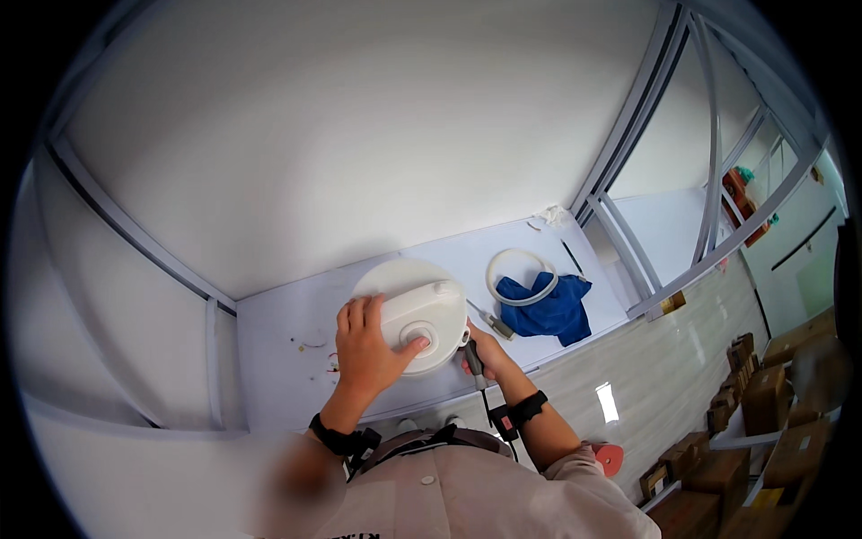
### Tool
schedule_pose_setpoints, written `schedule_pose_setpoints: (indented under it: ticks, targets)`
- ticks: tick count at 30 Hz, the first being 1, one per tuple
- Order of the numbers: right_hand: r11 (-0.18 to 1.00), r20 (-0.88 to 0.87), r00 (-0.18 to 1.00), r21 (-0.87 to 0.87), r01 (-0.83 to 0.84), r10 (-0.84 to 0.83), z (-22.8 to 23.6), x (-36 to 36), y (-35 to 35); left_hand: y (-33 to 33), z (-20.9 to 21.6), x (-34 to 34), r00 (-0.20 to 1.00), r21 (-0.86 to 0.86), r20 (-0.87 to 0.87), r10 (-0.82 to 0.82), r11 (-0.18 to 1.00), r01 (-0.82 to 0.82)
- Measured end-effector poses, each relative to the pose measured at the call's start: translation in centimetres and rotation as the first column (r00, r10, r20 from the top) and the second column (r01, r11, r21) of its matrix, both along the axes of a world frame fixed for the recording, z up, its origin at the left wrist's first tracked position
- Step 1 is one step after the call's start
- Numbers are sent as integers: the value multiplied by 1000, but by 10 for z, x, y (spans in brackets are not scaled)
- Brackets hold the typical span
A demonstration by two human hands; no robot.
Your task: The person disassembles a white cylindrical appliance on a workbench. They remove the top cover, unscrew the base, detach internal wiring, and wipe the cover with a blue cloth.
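A white rounded plastic housing (pixel 437 314) is tilted up above the table, with a raised round hub (pixel 417 339) on its face. My left hand (pixel 370 346) grips it from the left, fingers over its upper edge and thumb on the hub. A white disc (pixel 382 274) shows partly behind the housing. At its lower right edge, my right hand (pixel 489 352) is closed round a dark grey corded tool (pixel 474 357), its cable hanging down toward me. The housing hides the tool's tip. To the right, a white ring (pixel 490 275) lies partly on a blue cloth (pixel 561 314).
A grey-handled tool (pixel 499 329) lies beside the cloth on the white table (pixel 278 323). Small wires and bits (pixel 332 362) are scattered at left. A dark thin rod (pixel 572 256) and crumpled white tissue (pixel 550 215) sit at back right. Cardboard boxes (pixel 768 400) stand at right.
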State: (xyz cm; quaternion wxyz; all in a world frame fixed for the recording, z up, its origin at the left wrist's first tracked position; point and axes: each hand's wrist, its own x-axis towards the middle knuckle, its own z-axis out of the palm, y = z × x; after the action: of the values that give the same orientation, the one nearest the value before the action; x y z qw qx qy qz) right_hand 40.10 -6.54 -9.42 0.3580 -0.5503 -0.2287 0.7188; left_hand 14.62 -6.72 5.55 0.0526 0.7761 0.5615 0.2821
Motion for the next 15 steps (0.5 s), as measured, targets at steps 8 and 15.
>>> schedule_pose_setpoints:
  ticks: [8, 15]
  targets:
    - [997, -74, 996, 52, -50, 54, 13, 1, 1, 5, -2, -15, 996, -86, 90, -13, 996, 21]
    - [990, -96, 991, 118, -81, 92, 29, -4, 1, 8, -10, -46, 988, -115, 150, -23, 993, 41]
